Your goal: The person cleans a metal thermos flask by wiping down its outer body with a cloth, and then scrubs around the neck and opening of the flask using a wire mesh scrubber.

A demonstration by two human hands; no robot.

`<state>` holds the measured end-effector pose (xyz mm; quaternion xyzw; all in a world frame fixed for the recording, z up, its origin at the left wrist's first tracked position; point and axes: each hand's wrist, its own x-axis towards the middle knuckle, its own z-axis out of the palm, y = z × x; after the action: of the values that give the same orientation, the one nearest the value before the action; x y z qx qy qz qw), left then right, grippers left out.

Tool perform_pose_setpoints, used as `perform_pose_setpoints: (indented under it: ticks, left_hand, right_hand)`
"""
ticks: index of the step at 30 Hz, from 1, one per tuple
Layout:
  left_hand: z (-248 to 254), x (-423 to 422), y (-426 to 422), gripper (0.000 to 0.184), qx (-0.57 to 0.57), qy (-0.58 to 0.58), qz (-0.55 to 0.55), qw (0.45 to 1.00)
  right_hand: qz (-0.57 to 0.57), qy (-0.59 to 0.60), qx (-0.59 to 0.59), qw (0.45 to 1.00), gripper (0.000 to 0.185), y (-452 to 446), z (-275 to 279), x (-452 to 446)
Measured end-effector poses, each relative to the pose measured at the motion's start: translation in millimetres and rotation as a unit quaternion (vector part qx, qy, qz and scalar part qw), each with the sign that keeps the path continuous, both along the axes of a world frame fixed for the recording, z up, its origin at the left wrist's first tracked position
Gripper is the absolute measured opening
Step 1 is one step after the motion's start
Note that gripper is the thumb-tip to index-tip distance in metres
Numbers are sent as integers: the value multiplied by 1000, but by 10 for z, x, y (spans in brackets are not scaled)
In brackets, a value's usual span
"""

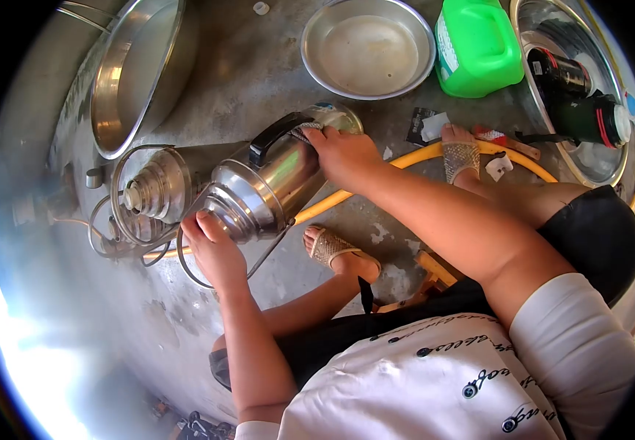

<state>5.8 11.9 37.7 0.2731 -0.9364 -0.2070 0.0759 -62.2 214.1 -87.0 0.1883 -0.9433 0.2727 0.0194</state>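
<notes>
A shiny steel thermos flask (288, 176) lies tilted in front of me, its neck toward the lower left and its base toward the upper right. My left hand (217, 253) is closed at the neck end, its fingers partly hidden. Near the base, my right hand (347, 158) presses a grey textured scrubbing cloth (305, 130) against the flask's side. A black handle (277, 138) stands out from the body, and a thin wire bail hangs below the neck. Close beside it on the left is a second steel thermos flask (157, 187).
A steel basin (369, 92) with cloudy water sits ahead, beside a green jug (482, 48). Another steel basin (141, 95) leans at the left. Dark bottles (596, 121) lie in a large basin (618, 172) at the right. A yellow hose (416, 155) crosses the floor near my feet.
</notes>
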Motion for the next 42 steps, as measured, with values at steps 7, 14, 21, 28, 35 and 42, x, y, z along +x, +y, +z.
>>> perform_pose_setpoints:
  ticks: [7,14,21,28,35,42]
  left_hand:
    - [11,-51,14,39,20,3,15,1000]
    - [54,-42,86,37,-2,5,-5,1000]
    - [32,-120,72,38,-33,5,-31,999]
    - [0,-46,14,39,10,-9,16,1000]
    - [33,-72,28,43,23,-2,23,999]
    - [52,-112,113,39,-33,1,-30,999]
  right_hand:
    - [-29,-300,-268,915,42,14,132,-67]
    - [9,5,13,1000,57,280,-132,38]
    - [-90,-390,-401,824,48,57,-68,-65]
    - [-85,-618,-660,418,40,-266,722,173]
    - [18,-215,-51,975,44,391,57,17]
    - [13,-151,-21,988,49,162,252,-64]
